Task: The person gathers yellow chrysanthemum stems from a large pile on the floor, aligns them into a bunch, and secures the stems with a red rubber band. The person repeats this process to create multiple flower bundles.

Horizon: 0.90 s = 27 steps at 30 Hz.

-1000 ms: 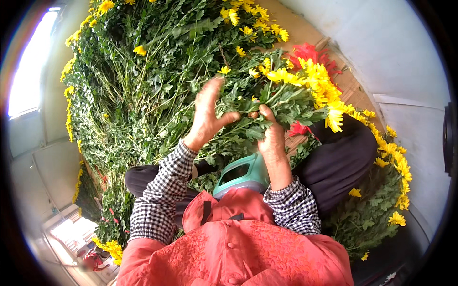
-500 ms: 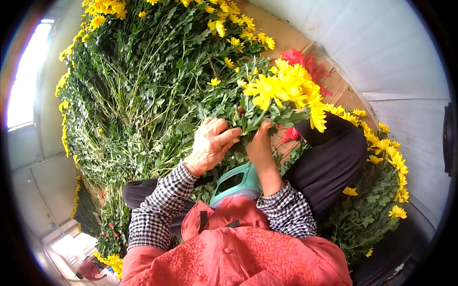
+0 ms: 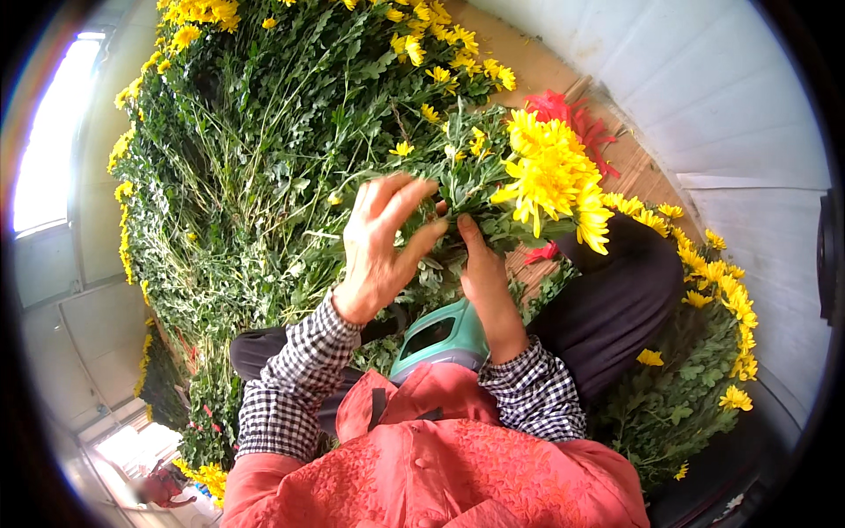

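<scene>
A bunch of yellow chrysanthemums [image 3: 554,176] with green leafy stems lies across in front of me, its blooms pointing right. My right hand [image 3: 486,277] is closed round the stems just below the leaves, thumb on top; its other fingers are mostly hidden. Beside the stems, to the left, my left hand [image 3: 383,242] is raised with its fingers apart and thumb out, apparently holding nothing. A large heap of cut chrysanthemum stems [image 3: 255,202] spreads beneath and beyond both hands.
Red strips [image 3: 572,119] lie on the brown board at the far right, beside a pale wall [image 3: 731,132]. A turquoise plastic device [image 3: 440,339] with a dark window stands between my legs. More yellow chrysanthemums [image 3: 722,299] are piled right of my knee [image 3: 607,299].
My left hand has come off the stems, lifting slightly left and spreading its fingers. The right hand keeps its hold, and the blooms have shifted slightly right.
</scene>
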Motion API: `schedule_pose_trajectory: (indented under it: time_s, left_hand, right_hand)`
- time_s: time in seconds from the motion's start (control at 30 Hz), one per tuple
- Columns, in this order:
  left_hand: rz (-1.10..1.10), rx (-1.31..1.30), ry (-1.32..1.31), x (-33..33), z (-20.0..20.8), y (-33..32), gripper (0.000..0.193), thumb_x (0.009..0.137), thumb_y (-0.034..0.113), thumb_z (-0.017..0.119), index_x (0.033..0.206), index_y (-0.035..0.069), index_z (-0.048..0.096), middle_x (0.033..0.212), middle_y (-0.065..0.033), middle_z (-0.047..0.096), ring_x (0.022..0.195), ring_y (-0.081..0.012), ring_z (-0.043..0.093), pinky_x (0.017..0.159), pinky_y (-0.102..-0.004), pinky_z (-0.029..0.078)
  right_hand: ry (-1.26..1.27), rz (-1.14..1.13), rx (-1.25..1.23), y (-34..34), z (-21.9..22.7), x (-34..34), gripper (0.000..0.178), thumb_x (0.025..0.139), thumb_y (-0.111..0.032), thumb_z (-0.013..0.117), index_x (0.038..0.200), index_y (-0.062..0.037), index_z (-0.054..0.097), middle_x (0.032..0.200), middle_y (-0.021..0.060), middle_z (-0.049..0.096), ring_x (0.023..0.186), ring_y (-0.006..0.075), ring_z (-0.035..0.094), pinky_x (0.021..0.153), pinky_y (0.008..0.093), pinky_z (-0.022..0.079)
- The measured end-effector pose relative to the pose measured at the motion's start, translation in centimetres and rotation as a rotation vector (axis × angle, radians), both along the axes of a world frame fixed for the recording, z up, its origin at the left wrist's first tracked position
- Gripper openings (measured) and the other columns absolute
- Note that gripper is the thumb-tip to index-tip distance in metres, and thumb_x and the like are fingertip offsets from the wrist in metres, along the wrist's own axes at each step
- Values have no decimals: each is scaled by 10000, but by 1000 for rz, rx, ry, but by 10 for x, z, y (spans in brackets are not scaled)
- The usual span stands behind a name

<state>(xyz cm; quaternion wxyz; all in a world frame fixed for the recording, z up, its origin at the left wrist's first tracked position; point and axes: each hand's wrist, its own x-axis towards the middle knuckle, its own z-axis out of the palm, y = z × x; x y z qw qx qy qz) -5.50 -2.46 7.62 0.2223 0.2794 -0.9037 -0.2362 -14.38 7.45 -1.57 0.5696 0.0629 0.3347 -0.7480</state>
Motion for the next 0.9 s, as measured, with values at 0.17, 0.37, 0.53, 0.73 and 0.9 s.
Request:
schedule_pose_trajectory:
  time_s: [0.17, 0.37, 0.53, 0.73, 0.9]
  left_hand:
    - [-112, 66, -24, -36, -18, -12, 281, 739, 163, 711, 992, 57, 650, 1089, -105, 586, 1015, -294, 527, 908, -396, 390]
    - [67, 806, 426, -5, -22, -21, 246, 895, 10, 557, 1137, 25, 603, 1086, -57, 632, 812, -134, 610, 739, -251, 511]
    - [202, 452, 286, 28, 64, -85, 313, 983, 208, 464, 1252, 65, 534, 993, -87, 628, 735, -130, 624, 648, -254, 539]
    - [253, 474, 198, 8, 107, -115, 249, 957, 177, 526, 1168, 68, 600, 722, -29, 614, 633, -98, 599, 514, -229, 477]
    - [78, 40, -768, 39, 57, -110, 352, 915, 193, 572, 1244, 73, 537, 997, -120, 627, 924, -221, 612, 779, -367, 512]
  right_hand:
    - [143, -150, -18, -9, -19, 16, 436, 873, -96, 651, 1279, -25, 510, 1266, 62, 529, 1156, 147, 486, 1006, 291, 376]
    - [-123, -60, -30, 0, -17, 15, 365, 955, -201, 527, 1259, 1, 507, 1234, 75, 548, 1110, 157, 539, 937, 314, 456]
    - [-113, -11, -120, 14, -24, 27, 275, 939, -310, 552, 991, -41, 579, 878, 50, 609, 856, 146, 588, 842, 290, 460]
    - [5, 70, -40, 11, -5, 37, 202, 896, -225, 610, 917, -27, 577, 749, 40, 551, 701, 143, 506, 840, 307, 445]
    - [-257, -51, 75, 7, -3, 22, 202, 883, -221, 616, 932, -30, 573, 774, 50, 565, 688, 143, 516, 842, 332, 478]
